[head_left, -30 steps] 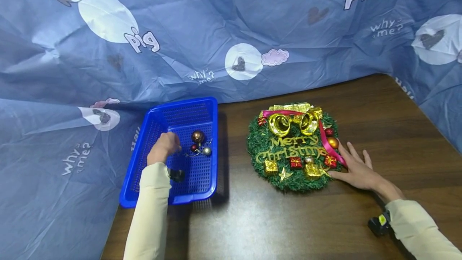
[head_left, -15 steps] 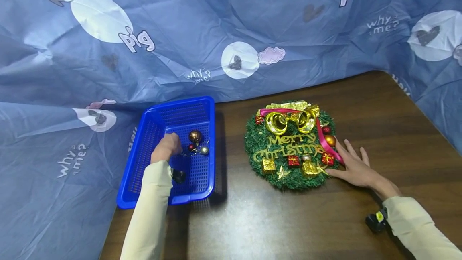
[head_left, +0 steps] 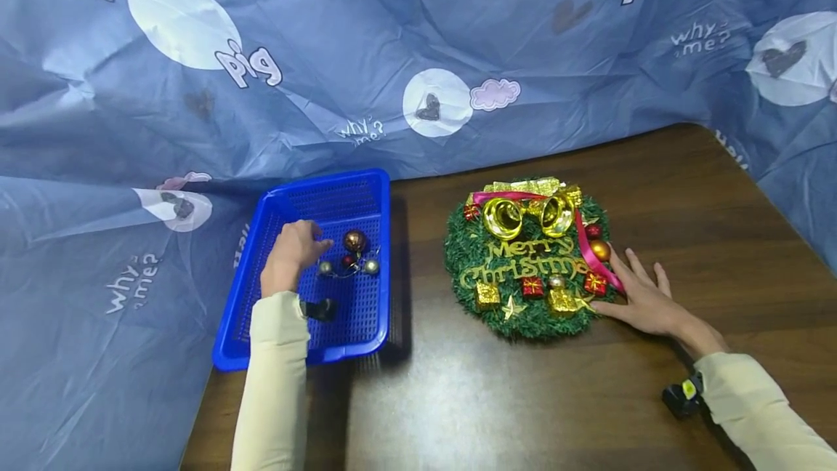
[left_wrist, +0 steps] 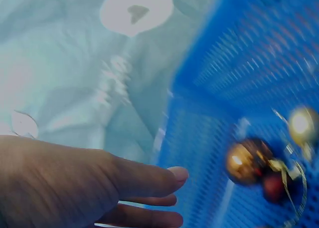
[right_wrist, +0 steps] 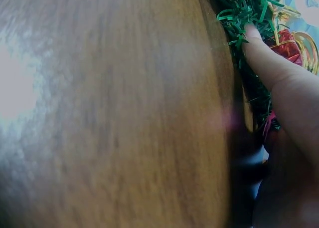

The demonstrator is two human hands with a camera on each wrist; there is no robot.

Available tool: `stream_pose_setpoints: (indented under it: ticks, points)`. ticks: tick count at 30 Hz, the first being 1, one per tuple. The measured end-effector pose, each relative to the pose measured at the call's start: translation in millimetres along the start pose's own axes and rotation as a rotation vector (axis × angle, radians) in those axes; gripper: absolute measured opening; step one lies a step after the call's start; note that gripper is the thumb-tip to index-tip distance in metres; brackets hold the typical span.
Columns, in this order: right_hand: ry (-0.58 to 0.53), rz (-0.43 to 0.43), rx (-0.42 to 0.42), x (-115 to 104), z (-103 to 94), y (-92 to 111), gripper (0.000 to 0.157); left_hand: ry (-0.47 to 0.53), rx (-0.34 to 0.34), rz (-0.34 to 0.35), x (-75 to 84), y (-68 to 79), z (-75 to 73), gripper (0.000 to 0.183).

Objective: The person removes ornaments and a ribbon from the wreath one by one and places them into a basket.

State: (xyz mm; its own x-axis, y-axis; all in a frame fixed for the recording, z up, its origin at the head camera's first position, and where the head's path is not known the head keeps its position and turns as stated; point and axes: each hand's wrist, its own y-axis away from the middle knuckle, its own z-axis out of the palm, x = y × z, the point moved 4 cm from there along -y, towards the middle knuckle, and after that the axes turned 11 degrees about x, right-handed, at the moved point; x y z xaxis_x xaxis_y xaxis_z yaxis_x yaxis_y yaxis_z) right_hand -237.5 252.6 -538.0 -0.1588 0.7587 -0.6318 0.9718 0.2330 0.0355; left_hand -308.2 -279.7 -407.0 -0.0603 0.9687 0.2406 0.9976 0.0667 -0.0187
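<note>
In the head view my left hand [head_left: 290, 254] hangs over the blue basket [head_left: 222, 355], its fingers loosely bent and holding nothing. In the left wrist view its thumb and fingers [left_wrist: 149, 219] extend forward, apart from the baubles. Just right of the fingertips lie a shiny brown bauble [head_left: 354, 240], a dark red bauble [head_left: 349, 261] and two pale gold baubles, one on the left [head_left: 325, 267] and one on the right [head_left: 371, 267]. My right hand [head_left: 644, 299], fingers spread, rests at the right edge of a green Christmas wreath [head_left: 467, 304]; its thumb touches the greenery.
The wreath lies flat on the brown wooden table [head_left: 445, 398] and carries gold bells [head_left: 503, 219], small gift boxes and a pink ribbon [head_left: 591, 260]. Behind the table hangs a blue printed cloth [head_left: 314, 35], close to the basket's far side.
My left hand has lifted slightly and its fingers have loosened. A second pale gold bauble now shows beside them in the basket. The right hand stays at the wreath.
</note>
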Motion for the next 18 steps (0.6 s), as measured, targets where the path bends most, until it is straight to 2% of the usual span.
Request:
stream_pose_setpoints:
  ticks: [6, 18]
  points:
    - [0.003, -0.001, 0.0, 1, 0.2, -1, 0.102, 0.067, 0.066, 0.029, 24.1, 9.5, -17.6, 0.04]
    - [0.002, -0.005, 0.003, 3, 1.0, -1, 0.101, 0.137, 0.183, 0.186, 67.8, 25.2, -26.2, 0.037]
